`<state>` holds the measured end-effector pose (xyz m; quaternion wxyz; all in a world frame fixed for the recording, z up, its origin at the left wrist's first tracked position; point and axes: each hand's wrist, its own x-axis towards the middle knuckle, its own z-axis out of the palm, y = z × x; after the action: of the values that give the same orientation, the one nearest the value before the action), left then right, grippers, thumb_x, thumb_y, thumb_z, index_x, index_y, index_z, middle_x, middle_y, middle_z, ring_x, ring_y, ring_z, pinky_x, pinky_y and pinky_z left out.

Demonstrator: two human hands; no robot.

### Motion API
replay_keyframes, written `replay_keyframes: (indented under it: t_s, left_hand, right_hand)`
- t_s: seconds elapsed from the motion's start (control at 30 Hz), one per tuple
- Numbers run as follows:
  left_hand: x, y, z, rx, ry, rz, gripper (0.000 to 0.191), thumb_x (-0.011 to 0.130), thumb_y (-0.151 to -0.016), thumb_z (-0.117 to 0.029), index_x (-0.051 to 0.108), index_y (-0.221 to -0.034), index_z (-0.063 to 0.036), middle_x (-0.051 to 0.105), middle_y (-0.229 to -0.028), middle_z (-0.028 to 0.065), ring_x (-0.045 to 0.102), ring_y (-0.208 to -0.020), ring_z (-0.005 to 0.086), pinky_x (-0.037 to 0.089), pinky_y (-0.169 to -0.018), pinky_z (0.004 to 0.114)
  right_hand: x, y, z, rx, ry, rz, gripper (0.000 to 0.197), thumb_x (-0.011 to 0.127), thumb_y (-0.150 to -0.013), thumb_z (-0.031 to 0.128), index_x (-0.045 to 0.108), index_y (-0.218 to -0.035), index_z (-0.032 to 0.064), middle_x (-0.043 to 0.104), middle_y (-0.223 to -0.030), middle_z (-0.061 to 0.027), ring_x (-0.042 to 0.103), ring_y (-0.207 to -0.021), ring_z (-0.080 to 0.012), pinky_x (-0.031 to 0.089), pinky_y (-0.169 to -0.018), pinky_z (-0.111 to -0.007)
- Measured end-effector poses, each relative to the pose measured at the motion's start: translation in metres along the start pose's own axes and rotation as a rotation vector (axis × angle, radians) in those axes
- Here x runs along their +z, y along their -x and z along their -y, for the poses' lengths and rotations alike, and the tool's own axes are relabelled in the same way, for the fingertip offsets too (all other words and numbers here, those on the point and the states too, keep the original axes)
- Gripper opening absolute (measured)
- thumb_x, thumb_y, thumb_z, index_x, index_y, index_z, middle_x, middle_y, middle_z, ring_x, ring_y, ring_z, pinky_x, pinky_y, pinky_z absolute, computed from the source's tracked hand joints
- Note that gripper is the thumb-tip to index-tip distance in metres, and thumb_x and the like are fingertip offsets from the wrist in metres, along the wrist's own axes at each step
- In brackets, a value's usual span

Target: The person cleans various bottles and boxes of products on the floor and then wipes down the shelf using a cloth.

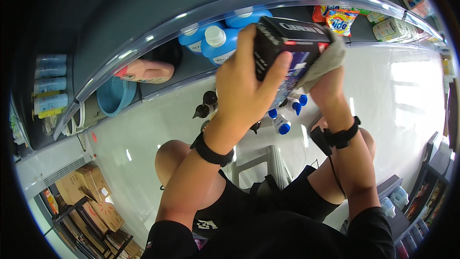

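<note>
Raised in front of me is a black printed carton (271,43), tilted, with my left hand (240,82) gripping its left side, thumb across the near face. My right hand (329,82) presses a grey cloth (332,57) against the carton's right side; the cloth hides most of those fingers. Behind the carton, blue jugs with white caps (215,36) stand on the grey shelf (194,72). Below my hands, bottles with blue caps (282,124) and bottles with dark pointed caps (205,110) stand on the floor, partly hidden by my left hand and the carton.
A clear plastic rail (161,32) edges the upper shelf. A pink jug (152,71) lies on its side near a blue basin (116,95). Tide detergent bags (341,21) sit at right. A grey stool (251,165) is between my knees. Cardboard boxes (88,183) stand lower left.
</note>
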<state>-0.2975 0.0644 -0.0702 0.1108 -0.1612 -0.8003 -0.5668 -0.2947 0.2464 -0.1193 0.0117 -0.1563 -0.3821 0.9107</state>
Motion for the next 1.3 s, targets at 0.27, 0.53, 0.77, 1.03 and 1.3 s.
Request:
replay_keyframes:
  t_s: [0.27,0.53,0.77,1.03,1.3]
  left_hand:
    - [0.011,0.004,0.012,-0.092,0.151,-0.110,0.051,0.061,-0.101,-0.036,0.045,-0.133,-0.0001,0.071,-0.090,0.0168,0.072,-0.078,0.0299,0.055,-0.071,0.037]
    - [-0.009,-0.015,0.014,-0.214,0.474,-0.343,0.053,0.045,-0.107,-0.049,0.048,-0.128,-0.0007,0.057,-0.115,0.0072,0.054,-0.099,0.0111,0.045,-0.092,0.027]
    - [-0.022,-0.030,0.009,-0.203,0.658,-0.512,0.072,0.049,-0.101,-0.062,0.044,-0.143,-0.0035,0.053,-0.140,0.0098,0.057,-0.123,0.0203,0.049,-0.103,0.034]
    - [-0.042,-0.029,0.026,-0.338,0.986,-0.389,0.061,0.048,-0.103,-0.056,0.049,-0.140,-0.0070,0.059,-0.136,0.0092,0.063,-0.118,0.0240,0.053,-0.100,0.039]
    - [-0.032,-0.022,0.026,-0.497,1.102,-0.194,0.059,0.041,-0.106,-0.054,0.050,-0.142,-0.0094,0.062,-0.135,0.0096,0.064,-0.117,0.0255,0.053,-0.099,0.040]
  right_hand:
    - [0.000,0.006,-0.009,-0.005,0.036,-0.042,0.047,0.043,-0.108,0.038,0.051,-0.142,0.0063,0.061,-0.135,-0.0099,0.060,-0.122,-0.0224,0.048,-0.105,-0.037]
    - [0.008,0.024,-0.021,0.250,0.648,0.113,0.046,0.041,-0.107,0.032,0.049,-0.143,0.0046,0.064,-0.130,-0.0104,0.064,-0.115,-0.0203,0.054,-0.095,-0.037]
    - [-0.019,0.022,-0.024,0.211,0.888,0.251,0.044,0.041,-0.108,0.020,0.040,-0.150,0.0058,0.055,-0.138,-0.0126,0.055,-0.121,-0.0206,0.044,-0.106,-0.034]
    - [0.000,0.038,0.020,0.391,0.843,0.365,0.048,0.048,-0.105,0.019,0.043,-0.150,0.0037,0.056,-0.137,-0.0107,0.055,-0.123,-0.0233,0.042,-0.107,-0.036]
    - [-0.030,0.050,-0.002,-0.401,1.081,0.649,0.053,0.060,-0.092,0.001,0.048,-0.143,0.0024,0.049,-0.141,-0.0178,0.049,-0.131,-0.0359,0.041,-0.111,-0.040]
